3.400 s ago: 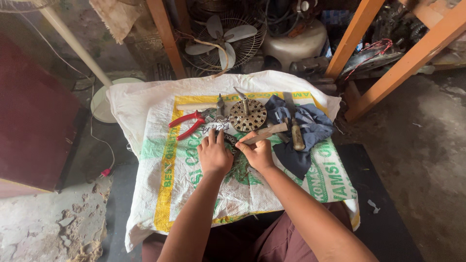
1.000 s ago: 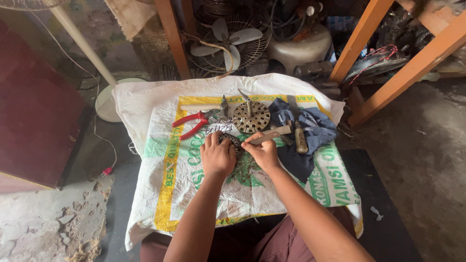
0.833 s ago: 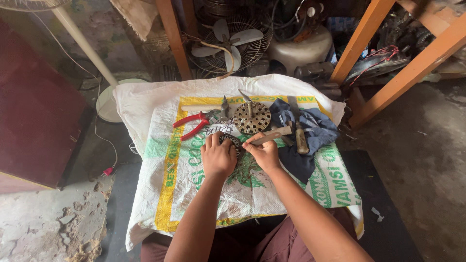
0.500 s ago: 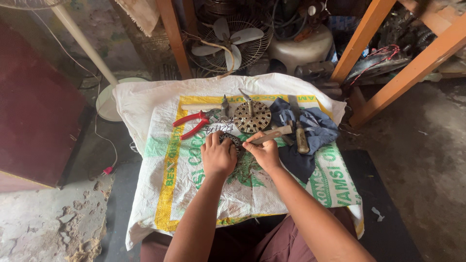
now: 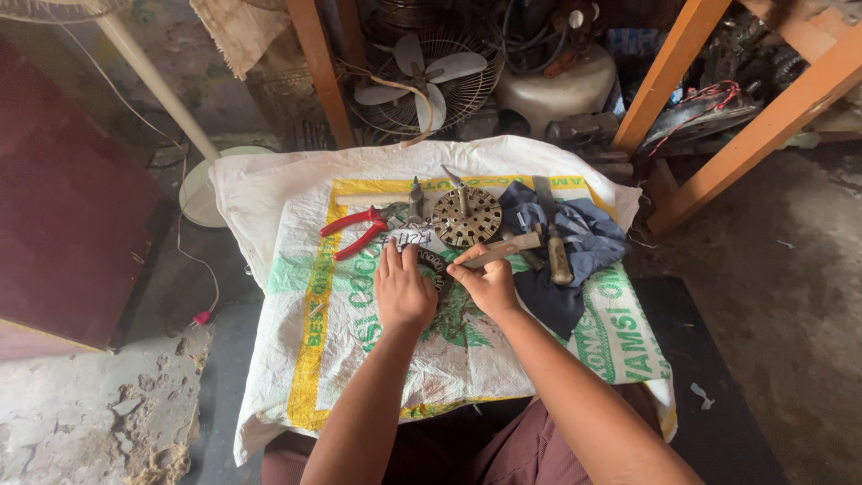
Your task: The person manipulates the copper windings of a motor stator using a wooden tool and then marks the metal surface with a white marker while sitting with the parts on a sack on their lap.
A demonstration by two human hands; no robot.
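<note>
**Now working a tool into the part under the left hand**

Steadily pinned: the left hand (image 5: 404, 289) lies flat, fingers spread, pressing a dark ring-shaped metal part (image 5: 437, 262) onto the sack (image 5: 359, 359) that covers the work surface. Most of that part is hidden under the palm. The right hand (image 5: 488, 286) is clenched around a wooden-handled tool (image 5: 503, 251), its tip aimed at the part just beside the left fingertips; the tip itself is too small to make out.

By the look of it, the step in hand is prying or scraping at the ring. A next move would call for firm downward pressure from the left hand and a short, controlled push so the tip does not slip toward the fingers.

Red pliers (image 5: 357, 229) lie left of the part, a perforated disc (image 5: 467, 216) just behind it, a blue cloth (image 5: 575, 242) to the right.

Against the earlier frames, both hands sit in nearly the same spots; only the view has shifted slightly.
</note>
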